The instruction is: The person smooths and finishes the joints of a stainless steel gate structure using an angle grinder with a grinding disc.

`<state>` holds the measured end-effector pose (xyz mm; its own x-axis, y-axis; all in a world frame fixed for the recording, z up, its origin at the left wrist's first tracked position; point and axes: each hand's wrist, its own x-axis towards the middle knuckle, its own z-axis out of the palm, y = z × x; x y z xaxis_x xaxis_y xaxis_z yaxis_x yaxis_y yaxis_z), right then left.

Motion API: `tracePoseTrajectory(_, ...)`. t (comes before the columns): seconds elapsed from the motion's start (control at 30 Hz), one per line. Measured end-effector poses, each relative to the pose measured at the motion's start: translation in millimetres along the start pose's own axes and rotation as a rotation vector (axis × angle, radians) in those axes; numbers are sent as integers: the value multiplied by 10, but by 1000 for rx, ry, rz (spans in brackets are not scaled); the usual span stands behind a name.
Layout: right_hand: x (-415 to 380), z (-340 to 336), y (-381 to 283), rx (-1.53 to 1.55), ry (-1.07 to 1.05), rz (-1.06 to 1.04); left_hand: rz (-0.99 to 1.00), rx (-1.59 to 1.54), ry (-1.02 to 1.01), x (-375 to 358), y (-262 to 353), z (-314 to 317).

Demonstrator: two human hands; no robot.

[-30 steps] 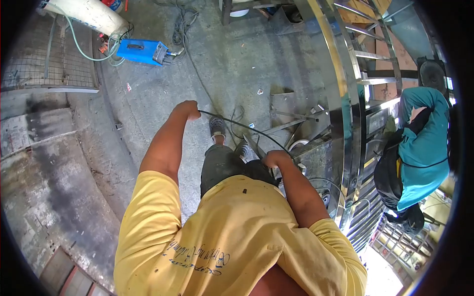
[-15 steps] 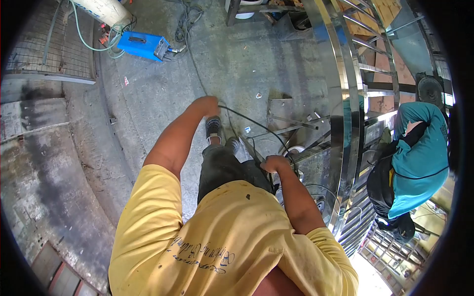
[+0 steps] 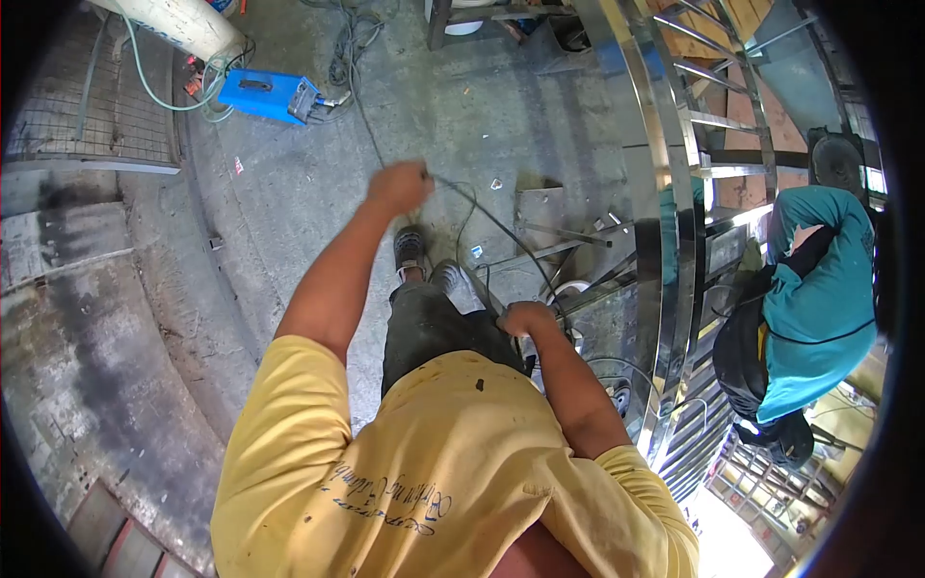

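Observation:
My left hand (image 3: 400, 187) is closed round a dark cable (image 3: 496, 223), held out in front of me above the floor. From that hand the cable slopes down to the right, passing close to my right hand (image 3: 525, 318). The fingers of my right hand are curled at my right thigh, and what they hold is too small to make out. Beyond my left hand, more cable runs along the floor to a blue machine (image 3: 270, 95) at the upper left.
Tall shiny metal frames (image 3: 682, 231) stand at my right. Behind them a person in a teal top (image 3: 819, 289) bends over. A pale cylinder (image 3: 183, 26) lies at the upper left. Metal pieces (image 3: 568, 234) and scraps are on the concrete floor (image 3: 289, 193).
My left hand has moved slightly up and to the left with the cable. My right hand has shifted slightly left. The whole view has shifted a little.

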<state>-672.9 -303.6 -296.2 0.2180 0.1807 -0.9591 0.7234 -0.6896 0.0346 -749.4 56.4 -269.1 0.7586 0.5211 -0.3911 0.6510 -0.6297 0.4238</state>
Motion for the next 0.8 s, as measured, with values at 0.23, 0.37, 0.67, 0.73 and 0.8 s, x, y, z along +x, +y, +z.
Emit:
tracePoseTrajectory(0.23,-186,-76,-70,75,64,20,-194,67,548,-763,-536,-1171)
tracePoseTrajectory(0.37,-141,-61,-44,75,80,8,-249,55,397,-1489,-1497,-201)
tracePoseTrajectory(0.67,-97,-2,-31,108,100,-26,-757,-196,-36,-3513,-1550,1446)
tracePoseTrajectory(0.73,131,24,11,38,7,-102,-722,-218,-138,-3550,-1180,1387)
tracePoseTrajectory(0.8,183,85,-3,16,-31,-132,-574,-202,-144,-3460,-1111,1378)
